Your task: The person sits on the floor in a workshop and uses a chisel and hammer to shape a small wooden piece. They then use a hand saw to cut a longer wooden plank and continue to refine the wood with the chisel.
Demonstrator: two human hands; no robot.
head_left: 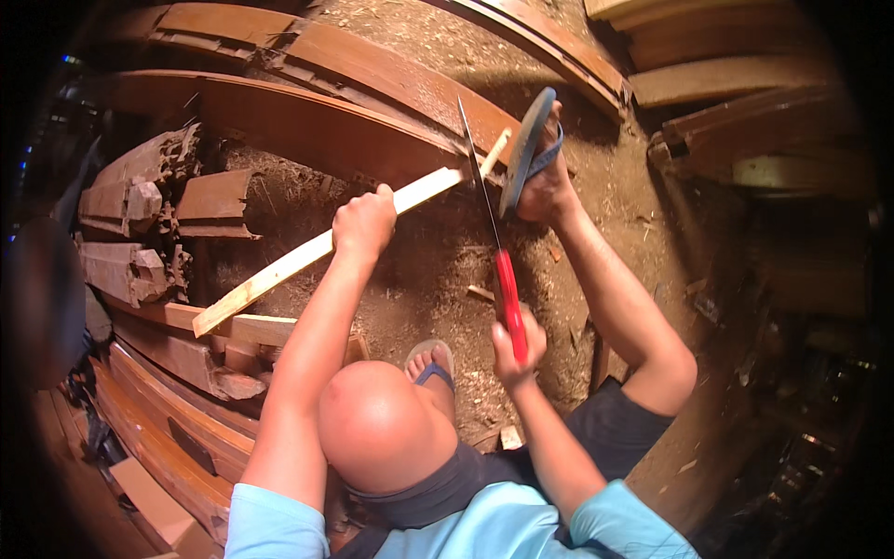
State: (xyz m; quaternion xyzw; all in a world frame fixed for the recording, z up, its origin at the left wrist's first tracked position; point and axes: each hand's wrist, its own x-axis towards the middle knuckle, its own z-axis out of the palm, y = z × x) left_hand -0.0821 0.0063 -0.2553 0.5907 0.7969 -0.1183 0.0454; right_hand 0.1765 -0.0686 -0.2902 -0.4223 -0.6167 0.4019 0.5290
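Note:
My left hand (pixel 364 223) is closed round a pale wooden strip (pixel 279 268), which slants from the lower left up to the right. The strip's far end rests by the edge of a reddish-brown beam (pixel 372 56). In my right hand (pixel 518 349) is the red handle of a handsaw (pixel 506 284), its fingers wrapped round it. The saw's thin dark blade points away from me and crosses the strip near its far end. Whether the teeth have cut into the wood is too fine to tell. My raised foot in a blue flip-flop (pixel 529 154) presses beside the strip's end.
Broken brown timber pieces (pixel 130 210) are stacked at the left. More boards (pixel 726 79) lie at the far right, and a long beam (pixel 549 42) runs along the back. Sawdust and wood chips cover the dirt floor (pixel 605 219). My other foot (pixel 432 368) stands below the strip.

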